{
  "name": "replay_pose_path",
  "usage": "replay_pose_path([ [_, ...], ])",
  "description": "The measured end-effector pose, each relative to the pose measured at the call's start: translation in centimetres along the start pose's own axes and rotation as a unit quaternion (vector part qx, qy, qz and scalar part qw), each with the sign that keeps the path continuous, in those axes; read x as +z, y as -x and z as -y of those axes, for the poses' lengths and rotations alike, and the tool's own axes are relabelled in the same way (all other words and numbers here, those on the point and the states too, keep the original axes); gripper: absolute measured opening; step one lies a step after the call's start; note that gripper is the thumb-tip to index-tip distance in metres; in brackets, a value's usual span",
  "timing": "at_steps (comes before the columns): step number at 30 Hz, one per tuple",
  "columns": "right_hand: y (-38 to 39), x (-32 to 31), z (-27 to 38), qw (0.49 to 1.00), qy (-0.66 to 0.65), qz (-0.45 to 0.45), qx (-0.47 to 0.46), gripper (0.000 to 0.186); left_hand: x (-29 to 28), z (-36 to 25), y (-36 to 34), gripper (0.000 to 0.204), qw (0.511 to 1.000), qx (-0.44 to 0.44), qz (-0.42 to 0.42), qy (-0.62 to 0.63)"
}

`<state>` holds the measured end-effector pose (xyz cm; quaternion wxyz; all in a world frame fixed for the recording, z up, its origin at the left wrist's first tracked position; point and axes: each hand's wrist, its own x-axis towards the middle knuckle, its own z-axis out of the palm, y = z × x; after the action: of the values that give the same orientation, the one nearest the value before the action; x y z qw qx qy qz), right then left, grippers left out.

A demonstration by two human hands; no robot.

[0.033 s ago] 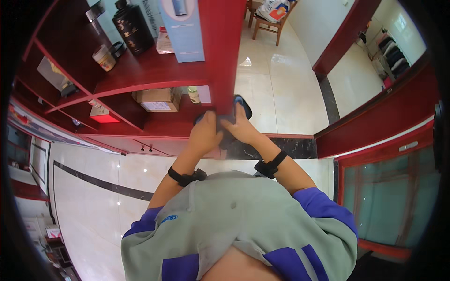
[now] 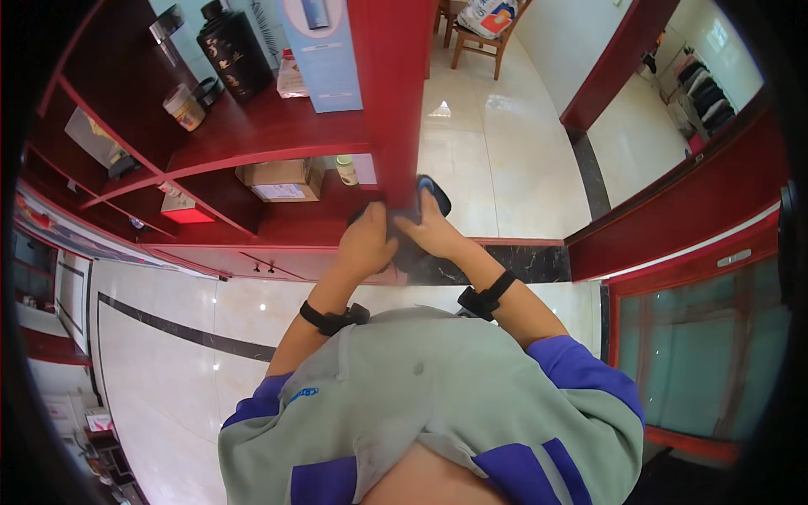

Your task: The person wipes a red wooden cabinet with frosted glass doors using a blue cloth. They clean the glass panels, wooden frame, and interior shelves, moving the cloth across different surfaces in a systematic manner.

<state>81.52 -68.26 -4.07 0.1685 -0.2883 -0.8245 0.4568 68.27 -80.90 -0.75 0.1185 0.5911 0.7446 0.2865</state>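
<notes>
I'm holding my two hands out just beside each other, a narrow gap running between them. My left hand is curling, with a dark item showing at its far edge; I'm not managing to tell whether it is gripping. My right hand is spreading its thumb inward while its fingers are meeting a dark rounded item with a blue inner side; how firmly they are closing, I cannot tell. I'm wearing a black band on each wrist. Left of my hands, a red shelf unit is holding a cardboard box, a black bottle and a light-blue box. Farther off, a wooden chair is carrying a white bag.
</notes>
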Motion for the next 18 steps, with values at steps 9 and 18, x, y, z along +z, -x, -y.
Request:
replay_pose_path([
  [9, 0.7, -5.9, 10.0, 0.973, -0.043, -0.133, -0.182, 0.087, -6.6, -4.6, -1.4, 0.058, 0.949, 0.176, -0.261, -0.002],
  [18, -2.2, -4.2, 7.9, 0.87, -0.432, -0.023, -0.236, 0.072, -5.4, -6.3, -4.5, 0.067, 0.876, 0.252, -0.41, -0.037],
])
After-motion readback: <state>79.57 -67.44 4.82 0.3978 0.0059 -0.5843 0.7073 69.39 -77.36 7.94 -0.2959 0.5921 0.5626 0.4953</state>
